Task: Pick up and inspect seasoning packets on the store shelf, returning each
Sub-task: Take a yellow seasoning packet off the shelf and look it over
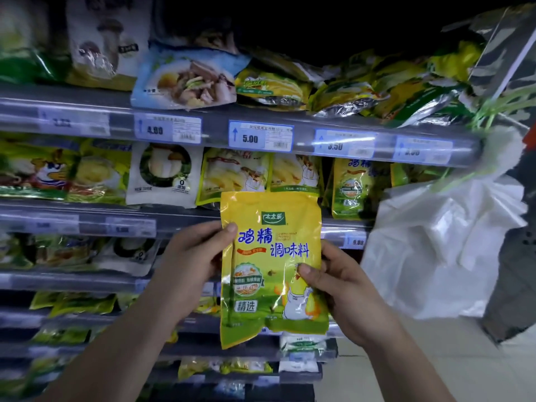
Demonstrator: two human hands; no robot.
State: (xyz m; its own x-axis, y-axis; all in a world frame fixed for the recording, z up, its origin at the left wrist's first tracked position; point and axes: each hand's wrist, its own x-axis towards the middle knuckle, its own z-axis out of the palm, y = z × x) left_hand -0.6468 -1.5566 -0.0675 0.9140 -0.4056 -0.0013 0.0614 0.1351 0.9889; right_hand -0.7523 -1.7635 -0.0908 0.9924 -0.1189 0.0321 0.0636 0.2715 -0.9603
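I hold the yellow seasoning packet [272, 268] upright between both hands, printed face toward me so I can read it: my left hand [191, 262] pinches its upper left edge, my right hand [333, 288] its lower right. Behind my grip, the shelf [203, 129] holds other packets.

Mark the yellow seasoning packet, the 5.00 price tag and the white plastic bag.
Yellow foil seasoning packet [272, 256]: head view, front face by the blue lettering.
Blue-edged 5.00 price tag [261, 136]: head view, middle of the label.
White crumpled plastic bag [441, 250]: head view, middle of its body.
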